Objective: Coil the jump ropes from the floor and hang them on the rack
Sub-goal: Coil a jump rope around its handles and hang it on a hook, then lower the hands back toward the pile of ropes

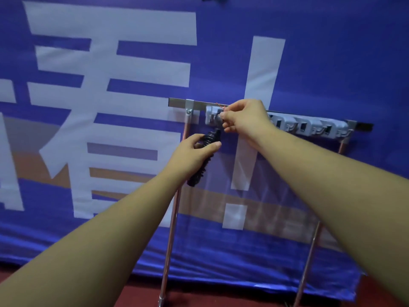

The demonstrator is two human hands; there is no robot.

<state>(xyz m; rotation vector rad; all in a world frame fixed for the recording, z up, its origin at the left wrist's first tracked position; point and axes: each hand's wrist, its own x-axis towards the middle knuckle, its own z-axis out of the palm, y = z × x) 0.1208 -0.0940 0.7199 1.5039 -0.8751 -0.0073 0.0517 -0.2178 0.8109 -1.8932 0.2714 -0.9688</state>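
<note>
A black ribbed jump rope handle (202, 161) hangs slanted below the leftmost grey clip (210, 116) of the rack. My left hand (194, 152) is wrapped around the handle's upper half. At that clip my right hand (242, 119) pinches a thin reddish rope (220, 105), of which only a short bit shows above my fingers. The rack's grey metal rail (177, 102) runs rightwards and carries several more grey clips (309, 127). The coiled part of the rope is hidden.
The rack stands on two thin metal poles (171, 229), with a clear plastic sheet (265, 196) hanging between them. Behind it is a large blue banner (132, 85) with white characters. Dark red floor (221, 295) shows at the bottom.
</note>
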